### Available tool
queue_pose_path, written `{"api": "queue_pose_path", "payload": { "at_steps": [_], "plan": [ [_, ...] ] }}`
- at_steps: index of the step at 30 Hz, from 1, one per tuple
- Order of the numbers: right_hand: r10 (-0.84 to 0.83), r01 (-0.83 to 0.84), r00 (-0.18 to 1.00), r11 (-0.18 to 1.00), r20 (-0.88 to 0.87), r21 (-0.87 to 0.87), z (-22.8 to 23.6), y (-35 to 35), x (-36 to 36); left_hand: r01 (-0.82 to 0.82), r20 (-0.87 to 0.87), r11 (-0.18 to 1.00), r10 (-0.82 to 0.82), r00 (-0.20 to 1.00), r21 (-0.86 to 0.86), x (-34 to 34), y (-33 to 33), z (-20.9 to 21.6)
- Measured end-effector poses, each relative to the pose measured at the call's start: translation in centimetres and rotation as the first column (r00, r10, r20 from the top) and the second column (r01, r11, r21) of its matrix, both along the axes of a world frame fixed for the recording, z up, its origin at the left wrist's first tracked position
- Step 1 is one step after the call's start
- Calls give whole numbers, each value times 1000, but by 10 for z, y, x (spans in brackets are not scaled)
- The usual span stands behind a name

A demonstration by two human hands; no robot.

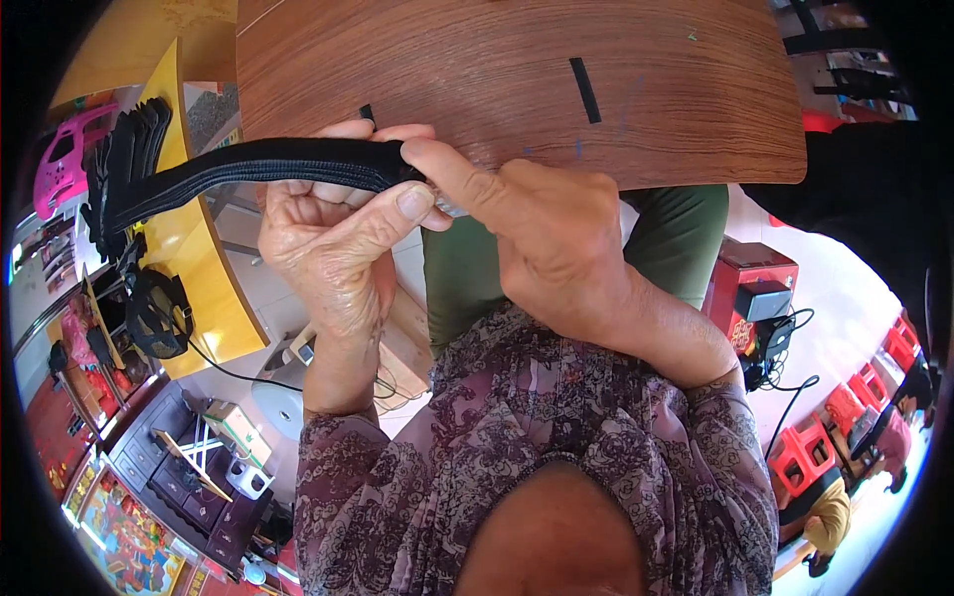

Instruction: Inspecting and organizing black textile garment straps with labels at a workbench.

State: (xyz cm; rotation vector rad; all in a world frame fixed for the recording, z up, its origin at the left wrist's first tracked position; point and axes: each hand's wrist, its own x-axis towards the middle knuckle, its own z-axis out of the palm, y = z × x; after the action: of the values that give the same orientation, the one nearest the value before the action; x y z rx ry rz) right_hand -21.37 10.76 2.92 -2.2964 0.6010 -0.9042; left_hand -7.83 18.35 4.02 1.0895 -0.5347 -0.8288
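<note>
Currently, the black band (268, 162) is held at the near-left corner of the desk (477, 60). The left hand (343, 238) has its fingers closed around the band; the right hand (556, 228) pinches one end between its fingers. A short black strip (584, 89) lies flat on the desk.

Our black layered band (283, 159)
We hold its right end, the length arching leftward, its near edge ribbed.
</note>
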Motion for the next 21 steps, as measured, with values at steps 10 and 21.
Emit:
{"api": "queue_pose_path", "payload": {
  "at_steps": [10, 21],
  "plan": [
    [58, -68, 997, 968, 48, 241, 8, -1, 4, 74, -236, 995, -86, 968, -59, 12, 0, -4],
    [177, -190, 982, 941, 71, 281, 12, -4, 3, 38, -94, 998, -43, 995, -51, 15, 7, -2]
  ]
}}
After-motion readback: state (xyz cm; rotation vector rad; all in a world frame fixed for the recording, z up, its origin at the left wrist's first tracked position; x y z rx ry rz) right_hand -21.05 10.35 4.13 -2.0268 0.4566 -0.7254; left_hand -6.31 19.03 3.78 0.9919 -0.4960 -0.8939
